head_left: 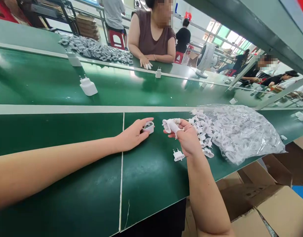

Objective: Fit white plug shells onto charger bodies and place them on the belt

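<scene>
My left hand (131,135) is closed around a white charger housing (150,129) on the green table, thumb and fingers at its sides. The housing's open end shows dark parts inside. To its right, my right hand (190,141) wears white finger covers and pinches a white plug end piece (167,126) above the table. The fingers partly hide that piece. Just below it lies a loose two-pin plug piece (178,155). More white plug pieces (203,131) spill beside my right wrist from a clear plastic bag (247,135).
Beyond a pale divider strip (92,109) runs a green belt carrying white chargers (88,87). A person (153,39) sits across it beside a heap of grey-white parts (94,49). A white fan (206,57) stands farther right. Open cardboard boxes (282,210) sit below the table's right edge.
</scene>
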A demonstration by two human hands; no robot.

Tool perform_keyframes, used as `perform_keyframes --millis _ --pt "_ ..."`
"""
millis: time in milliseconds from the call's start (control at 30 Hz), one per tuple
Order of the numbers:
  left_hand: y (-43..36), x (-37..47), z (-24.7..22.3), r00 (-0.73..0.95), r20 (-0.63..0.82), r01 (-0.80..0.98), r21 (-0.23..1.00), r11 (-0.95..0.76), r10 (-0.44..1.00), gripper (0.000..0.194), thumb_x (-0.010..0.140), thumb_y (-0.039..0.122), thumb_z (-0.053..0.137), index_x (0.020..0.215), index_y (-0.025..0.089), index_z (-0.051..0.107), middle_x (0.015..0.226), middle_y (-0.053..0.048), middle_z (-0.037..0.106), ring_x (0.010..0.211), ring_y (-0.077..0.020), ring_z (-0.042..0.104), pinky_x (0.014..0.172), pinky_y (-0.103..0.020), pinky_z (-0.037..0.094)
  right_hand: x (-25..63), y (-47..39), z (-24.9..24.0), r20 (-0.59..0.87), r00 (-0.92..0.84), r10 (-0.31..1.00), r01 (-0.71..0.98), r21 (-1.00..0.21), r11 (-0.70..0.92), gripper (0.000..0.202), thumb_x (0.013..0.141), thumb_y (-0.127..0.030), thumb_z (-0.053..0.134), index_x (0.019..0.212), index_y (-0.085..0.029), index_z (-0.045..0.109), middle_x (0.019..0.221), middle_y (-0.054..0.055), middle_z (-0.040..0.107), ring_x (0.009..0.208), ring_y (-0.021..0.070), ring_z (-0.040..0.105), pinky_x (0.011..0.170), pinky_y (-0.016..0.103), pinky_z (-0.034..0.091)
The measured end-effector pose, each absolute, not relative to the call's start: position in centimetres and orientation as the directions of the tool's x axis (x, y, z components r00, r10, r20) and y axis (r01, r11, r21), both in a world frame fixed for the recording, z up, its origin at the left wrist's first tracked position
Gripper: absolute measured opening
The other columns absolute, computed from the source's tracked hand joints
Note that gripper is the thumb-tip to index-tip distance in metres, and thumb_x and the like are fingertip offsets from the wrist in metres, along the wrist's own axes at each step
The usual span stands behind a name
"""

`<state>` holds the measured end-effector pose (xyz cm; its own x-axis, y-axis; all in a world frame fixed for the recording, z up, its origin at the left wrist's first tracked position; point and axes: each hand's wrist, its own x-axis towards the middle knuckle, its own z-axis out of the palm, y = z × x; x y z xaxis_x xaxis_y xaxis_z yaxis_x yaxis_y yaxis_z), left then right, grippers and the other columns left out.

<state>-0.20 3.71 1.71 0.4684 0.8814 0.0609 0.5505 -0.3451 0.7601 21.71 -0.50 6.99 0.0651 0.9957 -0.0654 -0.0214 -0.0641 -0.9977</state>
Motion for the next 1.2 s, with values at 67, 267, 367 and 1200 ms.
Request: perform_keyframes --millis 67,267,367,1200 --pt "1.2 -1.2 1.6 0.537 0.016 0.526 0.775 -0.35 0.843 0.063 0.096 0.043 0.047 0.156 0.025 0.037 0.139 -0.012 0.058 0.105 -0.026 0.066 0.096 -0.042 0.054 21.2 -0.9 7.0 -0.014 0.034 0.999 0.03 -0.999 -0.015 0.029 0.063 -0.033 0.084 0.086 -0.02 0.07 0.085 0.001 0.074 0.074 0.0153 0.069 0.061 0.026 0.052" --pt "-0.7 -1.9 1.6 0.541 0.093 0.44 0.815 -0.376 0.836 0.063 0.088 0.053 0.064 0.143 0.026 0.049 0.132 -0.012 0.06 0.114 -0.0298 0.06 0.096 -0.044 0.055 20.0 -1.4 6.8 0.054 -0.096 0.994 0.078 -0.995 0.062 0.024 0.074 -0.036 0.082 0.093 -0.024 0.073 0.093 0.001 0.077 0.073 0.0144 0.069 0.065 0.03 0.059" --pt "-0.2 -1.9 1.5 0.541 0.134 0.41 0.82 -0.4 0.83 0.04 0.087 0.054 0.065 0.113 0.024 0.066 0.118 -0.01 0.066 0.112 -0.0301 0.059 0.095 -0.045 0.055 19.7 -1.5 6.5 0.115 -0.134 0.984 0.031 -0.992 0.12 0.021 0.076 -0.031 0.081 0.094 -0.024 0.073 0.094 0.002 0.076 0.085 0.0175 0.072 0.081 0.037 0.061" --pt "0.4 -1.9 1.3 0.581 0.183 0.311 0.85 -0.425 0.793 0.028 0.087 0.043 0.062 0.095 0.019 0.073 0.107 -0.007 0.068 0.108 -0.0262 0.057 0.091 -0.038 0.05 17.9 -2.8 5.9 0.499 -0.427 0.754 0.657 -0.403 0.638 0.018 0.093 -0.014 0.064 0.104 -0.027 0.068 0.091 0.001 0.074 0.081 0.0186 0.063 0.073 0.035 0.054"
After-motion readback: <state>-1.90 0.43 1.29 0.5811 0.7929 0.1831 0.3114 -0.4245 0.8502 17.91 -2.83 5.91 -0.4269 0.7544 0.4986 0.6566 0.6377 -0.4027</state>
